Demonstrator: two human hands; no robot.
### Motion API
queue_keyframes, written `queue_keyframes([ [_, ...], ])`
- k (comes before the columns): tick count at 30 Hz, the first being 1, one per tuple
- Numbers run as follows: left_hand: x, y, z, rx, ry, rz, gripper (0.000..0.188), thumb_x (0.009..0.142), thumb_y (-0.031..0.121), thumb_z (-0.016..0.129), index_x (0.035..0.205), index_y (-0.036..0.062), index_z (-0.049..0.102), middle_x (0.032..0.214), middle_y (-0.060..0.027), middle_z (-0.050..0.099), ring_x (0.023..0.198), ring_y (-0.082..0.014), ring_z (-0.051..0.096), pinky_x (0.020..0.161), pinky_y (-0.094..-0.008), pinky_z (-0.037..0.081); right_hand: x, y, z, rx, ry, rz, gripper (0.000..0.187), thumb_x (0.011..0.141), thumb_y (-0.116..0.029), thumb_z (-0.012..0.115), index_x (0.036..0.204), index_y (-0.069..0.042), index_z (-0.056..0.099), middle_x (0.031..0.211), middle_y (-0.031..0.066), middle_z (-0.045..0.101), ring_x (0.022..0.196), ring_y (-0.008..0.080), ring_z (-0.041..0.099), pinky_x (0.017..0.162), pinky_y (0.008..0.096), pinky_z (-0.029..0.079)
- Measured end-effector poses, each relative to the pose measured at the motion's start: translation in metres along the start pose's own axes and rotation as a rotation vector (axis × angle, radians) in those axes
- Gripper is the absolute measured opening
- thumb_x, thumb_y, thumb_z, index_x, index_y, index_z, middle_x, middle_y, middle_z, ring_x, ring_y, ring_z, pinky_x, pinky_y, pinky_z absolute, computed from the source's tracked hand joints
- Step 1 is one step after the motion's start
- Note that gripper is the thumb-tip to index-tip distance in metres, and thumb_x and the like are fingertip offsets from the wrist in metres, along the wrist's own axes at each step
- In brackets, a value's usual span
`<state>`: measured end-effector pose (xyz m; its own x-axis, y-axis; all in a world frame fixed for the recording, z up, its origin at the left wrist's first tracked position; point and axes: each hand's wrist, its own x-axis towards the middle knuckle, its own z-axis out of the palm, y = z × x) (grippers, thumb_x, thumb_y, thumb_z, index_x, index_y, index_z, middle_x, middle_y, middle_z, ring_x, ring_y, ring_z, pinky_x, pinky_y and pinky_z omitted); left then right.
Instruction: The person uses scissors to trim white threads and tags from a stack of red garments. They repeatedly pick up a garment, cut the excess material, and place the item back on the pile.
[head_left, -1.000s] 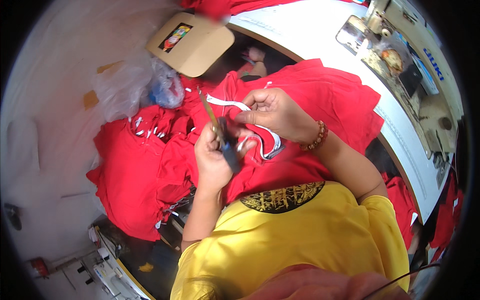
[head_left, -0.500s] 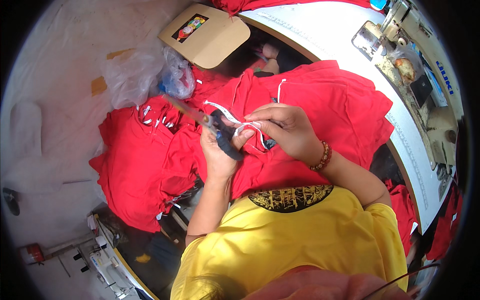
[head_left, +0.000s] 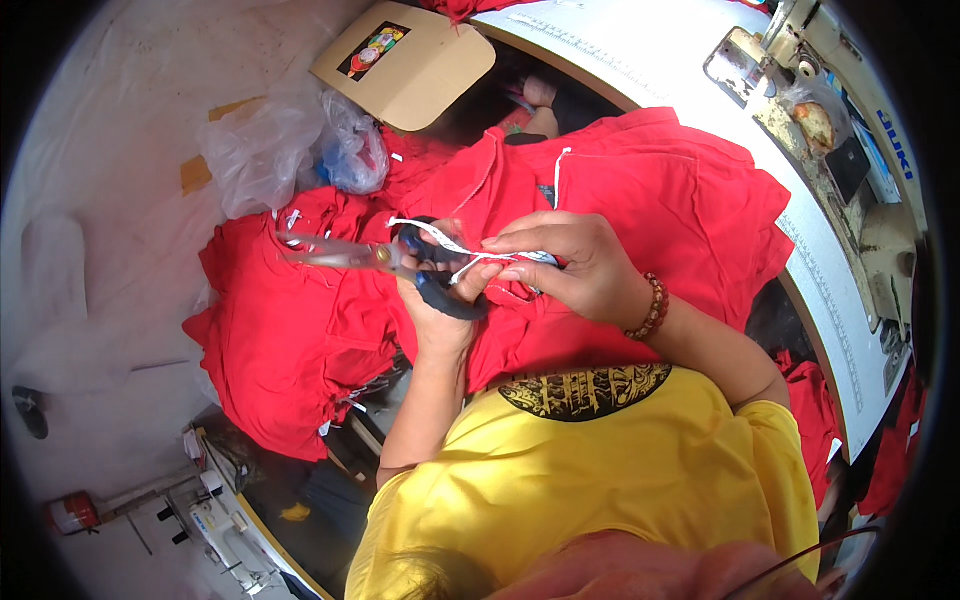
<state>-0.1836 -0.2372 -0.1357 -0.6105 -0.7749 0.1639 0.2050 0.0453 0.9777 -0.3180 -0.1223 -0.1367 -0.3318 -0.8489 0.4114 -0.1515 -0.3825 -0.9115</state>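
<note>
My left hand (head_left: pixel 437 312) is closed round the dark handles of a pair of scissors (head_left: pixel 385 255). Their blades point left over the red cloth, blurred by motion. A narrow white tape (head_left: pixel 430 232) runs across the handles to my right hand (head_left: pixel 585 262), which pinches it between thumb and fingertips. The left thumb and fingertips meet the tape close by. Under both hands spreads a red garment (head_left: pixel 660 200) on my lap, with another thin white strip (head_left: pixel 559 170) on its far part. The right fingers partly cover where the tape meets the cloth.
A red garment pile (head_left: pixel 290 340) lies left, with white tape ends. Beyond it are clear plastic bags (head_left: pixel 265 150) and a tan board (head_left: pixel 410 75). A white table (head_left: pixel 640 50) with a sewing machine (head_left: pixel 880 240) curves round the right; another machine (head_left: pixel 225 535) stands lower left.
The scissors have swung from pointing up and left to nearly level leftward. The right hand has shifted slightly right, drawing the tape straighter.
</note>
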Motion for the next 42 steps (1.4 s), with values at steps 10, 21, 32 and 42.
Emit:
queue_keyframes([
  [10, 0.002, -0.010, 0.001, -0.056, 0.020, 0.177, 0.041, 0.070, 0.005, 0.078, 0.096, 0.0068, 0.046, 0.088, -0.0056, 0.057, 0.080, -0.0142, 0.055, 0.073, -0.0266, 0.044, -0.007, 0.010, 0.010, 0.347, 0.153, 0.149, 0.023, 0.080, 0.002, 0.065, 0.104, 0.000, 0.066, 0.095, 0.0082, 0.066, 0.080, 0.0065, 0.059, 0.067, 0.0202, 0.048],
  [21, 0.000, -0.005, 0.001, -0.087, -0.086, 0.160, 0.038, 0.070, -0.002, 0.071, 0.095, 0.0077, 0.045, 0.087, -0.0085, 0.057, 0.081, -0.0178, 0.056, 0.076, -0.0333, 0.046, 0.001, -0.008, -0.001, -0.115, 0.107, -0.092, 0.020, 0.077, -0.001, 0.066, 0.097, -0.002, 0.067, 0.089, 0.0127, 0.066, 0.076, 0.0199, 0.064, 0.066, 0.0263, 0.051],
  [32, 0.010, -0.004, 0.007, -0.403, -0.029, 0.004, 0.038, 0.070, 0.000, 0.071, 0.099, 0.0089, 0.048, 0.087, -0.0045, 0.054, 0.075, -0.0121, 0.052, 0.065, -0.0227, 0.042, -0.002, -0.023, -0.011, -0.371, 0.046, 0.111, 0.037, 0.076, 0.001, 0.062, 0.113, -0.003, 0.057, 0.088, 0.0105, 0.063, 0.076, 0.0172, 0.062, 0.070, 0.0261, 0.049],
  [42, 0.014, -0.012, 0.021, -0.406, -0.022, -0.100, 0.034, 0.071, -0.005, 0.069, 0.097, 0.0099, 0.052, 0.090, -0.0057, 0.056, 0.080, -0.0135, 0.054, 0.071, -0.0252, 0.044, -0.018, -0.016, -0.046, -0.479, -0.004, -0.046, 0.051, 0.069, 0.005, 0.065, 0.118, -0.006, 0.053, 0.134, 0.0124, 0.043, 0.122, 0.0282, 0.046, 0.093, 0.0351, 0.046],
])
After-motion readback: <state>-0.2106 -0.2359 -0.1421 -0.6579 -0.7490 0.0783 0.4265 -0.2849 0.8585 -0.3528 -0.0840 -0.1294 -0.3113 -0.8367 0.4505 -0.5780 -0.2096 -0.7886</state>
